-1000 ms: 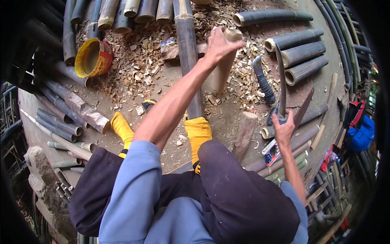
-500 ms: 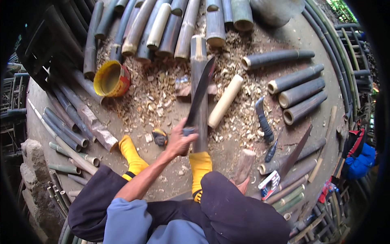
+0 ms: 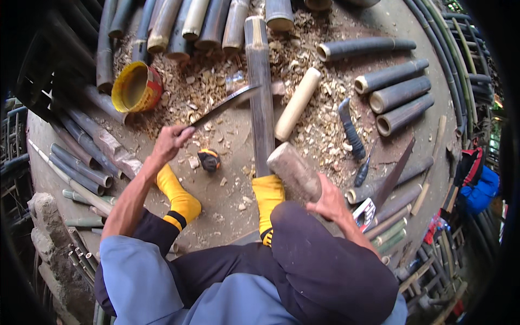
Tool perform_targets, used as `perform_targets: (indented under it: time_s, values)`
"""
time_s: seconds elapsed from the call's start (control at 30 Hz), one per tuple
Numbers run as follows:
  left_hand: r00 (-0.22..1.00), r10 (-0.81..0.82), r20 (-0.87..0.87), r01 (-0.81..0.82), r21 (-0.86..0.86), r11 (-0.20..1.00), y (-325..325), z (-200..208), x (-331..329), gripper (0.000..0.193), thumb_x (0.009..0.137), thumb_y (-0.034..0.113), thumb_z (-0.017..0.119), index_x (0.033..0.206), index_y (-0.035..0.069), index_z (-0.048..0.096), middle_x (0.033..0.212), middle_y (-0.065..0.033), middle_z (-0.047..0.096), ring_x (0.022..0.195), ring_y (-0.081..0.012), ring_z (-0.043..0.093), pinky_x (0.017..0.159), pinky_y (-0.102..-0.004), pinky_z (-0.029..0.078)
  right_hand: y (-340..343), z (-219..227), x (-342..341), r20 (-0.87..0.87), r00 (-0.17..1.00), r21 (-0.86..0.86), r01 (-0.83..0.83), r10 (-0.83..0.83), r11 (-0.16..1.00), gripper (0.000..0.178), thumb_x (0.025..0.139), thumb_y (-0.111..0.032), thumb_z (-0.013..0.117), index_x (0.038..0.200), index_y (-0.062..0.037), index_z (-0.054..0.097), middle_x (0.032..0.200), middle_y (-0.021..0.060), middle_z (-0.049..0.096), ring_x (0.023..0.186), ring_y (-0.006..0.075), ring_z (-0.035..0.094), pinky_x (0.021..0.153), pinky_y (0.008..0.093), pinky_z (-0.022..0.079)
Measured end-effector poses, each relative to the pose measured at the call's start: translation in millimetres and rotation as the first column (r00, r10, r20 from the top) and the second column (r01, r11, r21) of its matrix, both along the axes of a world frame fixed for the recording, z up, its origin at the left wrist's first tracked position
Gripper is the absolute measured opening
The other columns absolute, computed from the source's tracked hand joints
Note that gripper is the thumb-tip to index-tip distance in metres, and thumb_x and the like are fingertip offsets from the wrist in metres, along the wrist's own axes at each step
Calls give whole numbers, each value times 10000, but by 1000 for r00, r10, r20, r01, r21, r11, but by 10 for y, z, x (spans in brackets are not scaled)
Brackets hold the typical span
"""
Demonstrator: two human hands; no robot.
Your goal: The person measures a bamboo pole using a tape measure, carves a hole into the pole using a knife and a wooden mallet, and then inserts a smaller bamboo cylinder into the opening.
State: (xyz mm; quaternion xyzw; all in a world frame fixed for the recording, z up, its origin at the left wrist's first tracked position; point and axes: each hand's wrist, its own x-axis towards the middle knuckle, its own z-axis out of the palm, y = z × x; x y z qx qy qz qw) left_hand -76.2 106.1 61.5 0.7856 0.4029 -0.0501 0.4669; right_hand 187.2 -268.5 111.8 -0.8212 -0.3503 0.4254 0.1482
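My left hand [image 3: 170, 142] grips the handle of a long curved knife [image 3: 225, 104] whose blade tip reaches the dark bamboo pole [image 3: 260, 92]. That pole lies lengthwise between my feet, with my right yellow sock [image 3: 268, 197] on its near end. My right hand [image 3: 327, 205] holds a thick wooden mallet [image 3: 293, 172] just right of the pole. A pale peeled bamboo piece [image 3: 297, 103] lies slanted to the right of the pole, on wood shavings.
A yellow tin can [image 3: 135, 86] lies on its side at the left. A small tape measure [image 3: 209, 160] sits between my feet. Cut bamboo tubes [image 3: 398, 95] lie at right, more poles at top and left. A saw [image 3: 392, 176] and a dark-handled tool [image 3: 351, 130] rest at right.
My left hand swung the knife from along the pole out to the left. My right hand picked up the wooden mallet and brought it beside the pole.
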Motion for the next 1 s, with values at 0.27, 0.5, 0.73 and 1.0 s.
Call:
perform_targets:
  time_s: [0.27, 0.5, 0.73, 1.0]
  values:
    - [943, -329, -54, 333, 168, 928, 106, 102, 193, 402, 889, 412, 549, 845, 27, 657, 606, -164, 552, 532, -277, 519, 526, -377, 404, 78, -99, 303, 211, 826, 113, 511, -523, 852, 802, 589, -267, 762, 1239, 7, 381, 1058, 263, 585, 996, 371, 584, 869, 428, 468]
    - [865, -453, -214, 486, 137, 863, 153, 201, 406, 433, 883, 446, 533, 900, 32, 662, 718, -190, 606, 657, -353, 578, 605, -415, 445, 250, 82, 106, 1, 922, 91, 384, -386, 919, 882, 560, -296, 802, 1257, 47, 384, 1145, 199, 543, 1060, 274, 536, 927, 371, 414]
    - [807, -531, -258, 581, 187, 792, 314, 231, 425, 425, 887, 437, 529, 848, 33, 656, 702, -194, 592, 646, -360, 570, 591, -421, 439, 644, 271, 344, -346, 862, 307, 477, -370, 823, 805, 620, -315, 796, 1232, 42, 413, 1118, 173, 560, 1004, 249, 564, 905, 354, 429]
    - [751, -592, -292, 652, 184, 735, 439, 213, 547, 442, 894, 431, 521, 769, 26, 648, 613, -197, 542, 598, -378, 538, 561, -443, 417, 1394, 943, 618, -324, 890, 701, 453, -319, 551, 931, 627, -177, 816, 1364, -21, 270, 1125, 147, 536, 1071, 226, 530, 912, 381, 464]
